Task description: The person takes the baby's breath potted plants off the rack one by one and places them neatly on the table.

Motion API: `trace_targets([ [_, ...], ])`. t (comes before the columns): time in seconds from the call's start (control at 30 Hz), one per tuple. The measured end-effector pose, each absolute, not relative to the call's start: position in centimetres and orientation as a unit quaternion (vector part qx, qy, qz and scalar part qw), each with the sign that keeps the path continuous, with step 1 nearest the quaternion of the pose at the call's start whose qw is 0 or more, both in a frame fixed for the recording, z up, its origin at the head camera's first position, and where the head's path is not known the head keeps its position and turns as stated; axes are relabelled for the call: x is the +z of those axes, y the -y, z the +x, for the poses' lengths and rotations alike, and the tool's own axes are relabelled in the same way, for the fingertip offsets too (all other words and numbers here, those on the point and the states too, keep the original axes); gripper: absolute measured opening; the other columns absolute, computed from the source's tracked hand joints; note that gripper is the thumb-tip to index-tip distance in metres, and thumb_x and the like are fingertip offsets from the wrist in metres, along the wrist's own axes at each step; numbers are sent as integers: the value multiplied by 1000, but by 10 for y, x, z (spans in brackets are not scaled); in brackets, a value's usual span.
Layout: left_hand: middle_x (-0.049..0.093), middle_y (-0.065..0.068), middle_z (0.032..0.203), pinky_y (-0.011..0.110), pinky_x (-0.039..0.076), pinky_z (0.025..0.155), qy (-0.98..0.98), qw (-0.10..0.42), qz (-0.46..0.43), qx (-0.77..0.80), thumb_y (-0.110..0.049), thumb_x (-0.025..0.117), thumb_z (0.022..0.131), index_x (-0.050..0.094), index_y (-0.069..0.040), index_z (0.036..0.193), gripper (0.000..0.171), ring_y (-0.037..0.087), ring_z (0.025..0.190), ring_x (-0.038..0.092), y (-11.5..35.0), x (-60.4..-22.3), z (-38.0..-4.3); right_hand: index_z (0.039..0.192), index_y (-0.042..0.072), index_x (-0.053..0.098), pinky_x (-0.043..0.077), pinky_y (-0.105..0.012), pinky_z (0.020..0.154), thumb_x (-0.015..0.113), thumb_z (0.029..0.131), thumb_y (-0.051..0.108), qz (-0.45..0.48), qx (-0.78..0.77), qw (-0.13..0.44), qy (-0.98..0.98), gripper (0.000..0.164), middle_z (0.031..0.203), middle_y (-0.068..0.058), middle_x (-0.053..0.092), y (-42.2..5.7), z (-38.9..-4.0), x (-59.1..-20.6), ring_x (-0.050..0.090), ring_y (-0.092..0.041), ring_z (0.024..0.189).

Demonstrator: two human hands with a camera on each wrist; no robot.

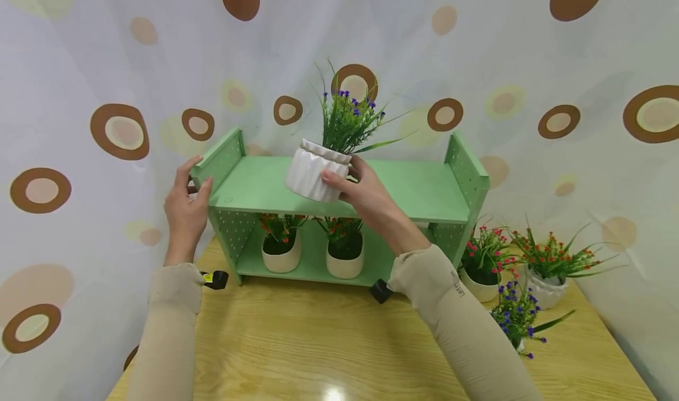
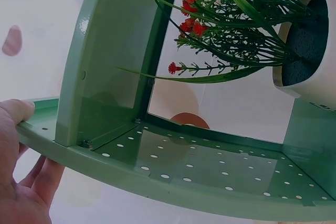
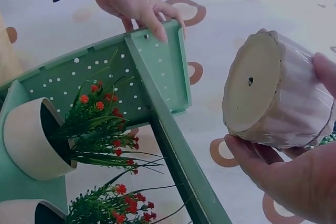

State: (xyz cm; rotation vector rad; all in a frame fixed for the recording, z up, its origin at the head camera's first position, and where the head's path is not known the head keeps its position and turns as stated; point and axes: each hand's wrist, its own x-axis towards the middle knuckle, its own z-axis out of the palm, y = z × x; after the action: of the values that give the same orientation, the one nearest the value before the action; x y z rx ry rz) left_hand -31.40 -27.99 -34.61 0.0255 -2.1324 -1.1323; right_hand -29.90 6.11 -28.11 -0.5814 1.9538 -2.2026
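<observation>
My right hand (image 1: 368,194) grips a white fluted flower pot (image 1: 313,171) with purple flowers (image 1: 350,109) and long grass blades. The pot is tilted above the upper board of a green two-tier shelf (image 1: 254,180). In the right wrist view the underside of the white pot (image 3: 252,82) shows, with a small hole. My left hand (image 1: 187,212) holds the shelf's left side panel near its front top corner, thumb inside and fingers outside. On the lower tier stand two cream pots (image 1: 281,258) (image 1: 345,262) with red flowers.
On the wooden table (image 1: 286,342), right of the shelf, stand a cream pot (image 1: 480,286) with pink flowers, a white pot (image 1: 546,289) with red-orange flowers, and a plant with blue-purple flowers (image 1: 517,312). A patterned curtain (image 1: 79,82) hangs behind the shelf.
</observation>
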Motion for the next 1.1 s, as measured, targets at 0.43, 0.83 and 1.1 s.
trace_targets([
  [0.43,67,9,134,18,45,70,821,356,10,-446,-37,56,105,49,-41,151,46,16,97,60,279,-346,-314,159,7,28,41,-53,116,60,103,15,-204,-718,81,-661,65,153,-17,42,-90,-273,-292,54,-31,131],
  [0.83,68,12,131,18,44,69,824,358,7,-439,-37,56,105,50,-39,151,47,21,97,61,280,-346,-314,156,4,28,47,-37,108,58,104,14,-205,-732,67,-646,61,144,-15,43,-122,-250,-307,56,-20,122],
  [1.1,68,13,133,18,44,68,824,358,6,-438,-37,56,105,49,-38,152,47,27,100,64,279,-345,-313,157,1,24,50,-25,102,56,106,14,-199,-747,67,-631,61,142,-12,43,-149,-226,-313,56,-15,123],
])
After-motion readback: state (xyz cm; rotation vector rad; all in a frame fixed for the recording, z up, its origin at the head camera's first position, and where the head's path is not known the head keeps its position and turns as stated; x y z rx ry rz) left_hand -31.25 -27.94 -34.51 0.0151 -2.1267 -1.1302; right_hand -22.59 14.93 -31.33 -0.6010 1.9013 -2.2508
